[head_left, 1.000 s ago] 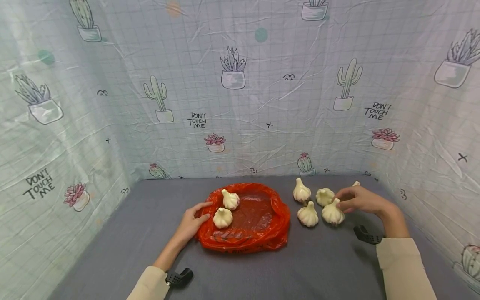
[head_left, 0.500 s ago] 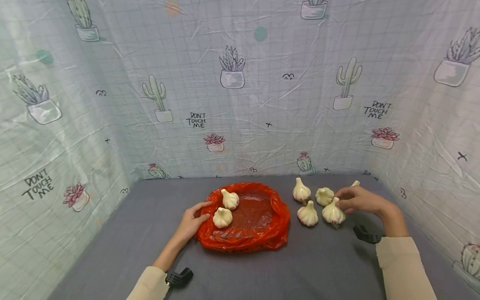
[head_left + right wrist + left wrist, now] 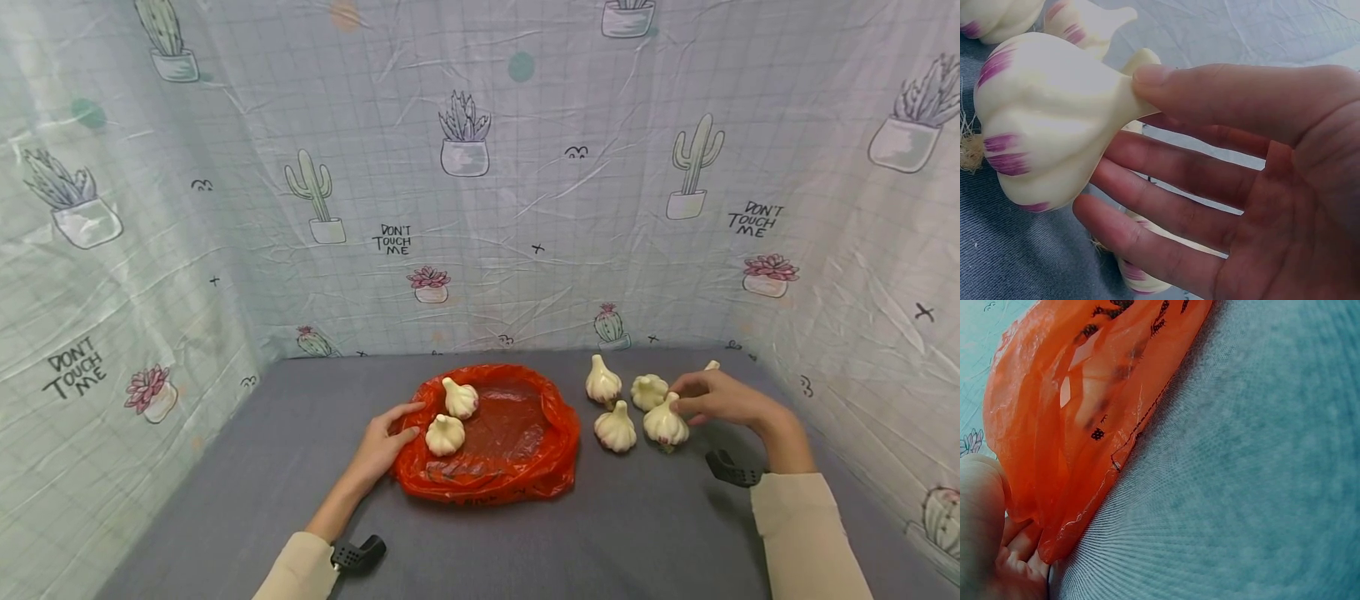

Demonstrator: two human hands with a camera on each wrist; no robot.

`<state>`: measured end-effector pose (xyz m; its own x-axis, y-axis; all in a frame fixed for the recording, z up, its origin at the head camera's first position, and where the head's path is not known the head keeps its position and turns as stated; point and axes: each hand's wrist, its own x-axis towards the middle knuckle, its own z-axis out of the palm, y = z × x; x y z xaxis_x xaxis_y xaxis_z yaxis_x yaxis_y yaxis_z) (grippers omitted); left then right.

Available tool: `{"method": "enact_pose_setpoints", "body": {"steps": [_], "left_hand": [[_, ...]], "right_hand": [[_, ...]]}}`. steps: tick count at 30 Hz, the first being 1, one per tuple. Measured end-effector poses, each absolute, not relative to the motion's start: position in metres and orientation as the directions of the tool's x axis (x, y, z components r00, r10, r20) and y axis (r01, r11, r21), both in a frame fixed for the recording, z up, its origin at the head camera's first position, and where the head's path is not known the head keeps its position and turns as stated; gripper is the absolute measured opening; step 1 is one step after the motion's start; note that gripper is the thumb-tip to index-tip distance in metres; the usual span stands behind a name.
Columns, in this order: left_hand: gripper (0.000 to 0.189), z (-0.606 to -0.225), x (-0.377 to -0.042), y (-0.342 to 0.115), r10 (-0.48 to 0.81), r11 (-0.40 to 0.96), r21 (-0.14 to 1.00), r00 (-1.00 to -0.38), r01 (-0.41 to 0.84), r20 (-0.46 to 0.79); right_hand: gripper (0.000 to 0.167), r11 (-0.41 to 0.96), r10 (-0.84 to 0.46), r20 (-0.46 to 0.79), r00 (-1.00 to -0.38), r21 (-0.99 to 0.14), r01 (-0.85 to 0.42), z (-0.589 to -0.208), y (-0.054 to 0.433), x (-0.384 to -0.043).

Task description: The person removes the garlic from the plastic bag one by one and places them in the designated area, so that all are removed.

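Observation:
A red plastic bag [image 3: 558, 483] lies with its mouth spread wide on the table. Two white garlic bulbs, a rear one [image 3: 461, 398] and a front one [image 3: 446, 435], are inside at its left. My left hand [image 3: 378, 446] holds the bag's left edge, which sits between thumb and fingers in the left wrist view. To the right, my right hand [image 3: 720, 400] pinches a garlic bulb [image 3: 1047, 125] with purple streaks by its stem, thumb on the near side. Its root end points down in the head view.
More garlic bulbs stand close by: one at the back [image 3: 603, 381], one in front [image 3: 615, 429], and one beside the held bulb [image 3: 648, 392]. Another bulb [image 3: 712, 365] is mostly hidden behind the right hand. Patterned curtain walls [image 3: 525, 208] enclose the grey table [image 3: 525, 550].
Both hands stay almost where they were. The garlic bulb in the right hand has tilted very slightly; the bag and the other bulbs have not moved.

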<state>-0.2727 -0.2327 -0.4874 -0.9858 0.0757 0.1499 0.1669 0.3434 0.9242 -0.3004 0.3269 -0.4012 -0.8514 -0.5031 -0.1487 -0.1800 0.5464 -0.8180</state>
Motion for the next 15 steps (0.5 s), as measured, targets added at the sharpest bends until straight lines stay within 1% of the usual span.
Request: {"method": "enact_pose_setpoints", "body": {"steps": [10,15], "left_hand": [[0.043,-0.4876,-0.2727,-0.2334,0.069,0.358,0.917,-0.985,0.174,0.160],[0.043,-0.4880,-0.2717,-0.2331,0.077,0.344,0.922,-0.984,0.178,0.161]], "right_hand": [[0.035,0.571,-0.483,-0.140,-0.865,-0.799,-0.189,-0.4005,0.3266,-0.2978],[0.036,0.579,-0.472,-0.145,-0.870,-0.795,-0.182,-0.3991,0.3255,-0.2963]]}}
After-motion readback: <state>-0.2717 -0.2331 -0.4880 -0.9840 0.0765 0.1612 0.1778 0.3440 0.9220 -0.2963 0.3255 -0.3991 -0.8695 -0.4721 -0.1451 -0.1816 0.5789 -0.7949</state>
